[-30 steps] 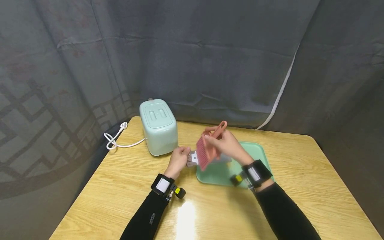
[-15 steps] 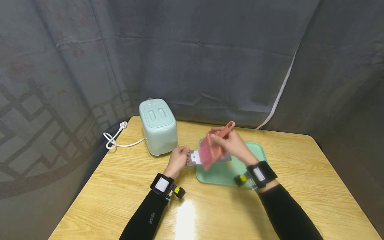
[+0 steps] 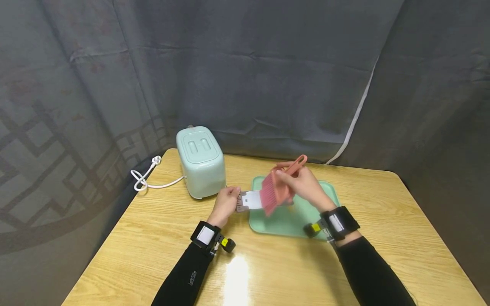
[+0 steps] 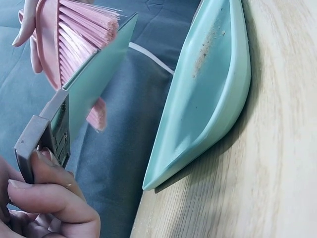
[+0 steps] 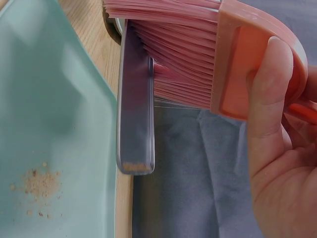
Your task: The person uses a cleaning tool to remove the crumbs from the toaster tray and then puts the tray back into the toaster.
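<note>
In the head view my left hand (image 3: 225, 205) pinches the grey end of a flat metal crumb tray (image 3: 249, 199), thumb and fingers curled on it. My right hand (image 3: 306, 186) grips a pink hand brush (image 3: 284, 189) near the base of its handle. Its bristles (image 5: 183, 54) spread over the crumb tray's surface, as the right wrist view shows. Both are held above a mint-green tray (image 3: 264, 226). A small heap of brown crumbs (image 5: 42, 184) lies on that tray, also visible in the left wrist view.
A mint-green toaster (image 3: 204, 170) stands beyond my left hand, slots covered by a lid. Its white cord and plug (image 3: 156, 160) lie at the table's left edge. A grey curtain (image 3: 245, 76) hangs behind the wooden table (image 3: 383, 221).
My right hand and the brush have moved right, sweeping along the crumb tray away from my left hand, so more of its surface shows. My left hand has stayed nearly still.
</note>
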A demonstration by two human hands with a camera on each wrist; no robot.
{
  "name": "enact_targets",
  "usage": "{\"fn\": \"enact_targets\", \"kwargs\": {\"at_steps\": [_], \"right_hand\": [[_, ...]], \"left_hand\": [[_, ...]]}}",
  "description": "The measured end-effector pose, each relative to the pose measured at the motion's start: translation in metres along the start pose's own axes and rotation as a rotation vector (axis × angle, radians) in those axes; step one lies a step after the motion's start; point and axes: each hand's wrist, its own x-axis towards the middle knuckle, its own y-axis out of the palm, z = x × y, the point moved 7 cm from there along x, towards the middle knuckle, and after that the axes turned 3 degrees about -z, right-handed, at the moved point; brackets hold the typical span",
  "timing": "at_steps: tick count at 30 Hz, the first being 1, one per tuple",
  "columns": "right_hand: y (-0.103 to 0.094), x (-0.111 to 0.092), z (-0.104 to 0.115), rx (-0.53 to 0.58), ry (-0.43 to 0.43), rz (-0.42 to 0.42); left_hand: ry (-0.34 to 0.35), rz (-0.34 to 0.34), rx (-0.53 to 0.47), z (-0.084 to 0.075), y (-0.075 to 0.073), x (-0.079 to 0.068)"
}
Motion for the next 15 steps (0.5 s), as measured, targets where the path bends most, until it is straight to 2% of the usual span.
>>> {"fn": "enact_targets", "kwargs": {"at_steps": [15], "right_hand": [[-0.011, -0.003, -0.009, -0.008, 0.018, -0.016]], "left_hand": [[-0.007, 0.004, -0.009, -0.002, -0.004, 0.001]]}}
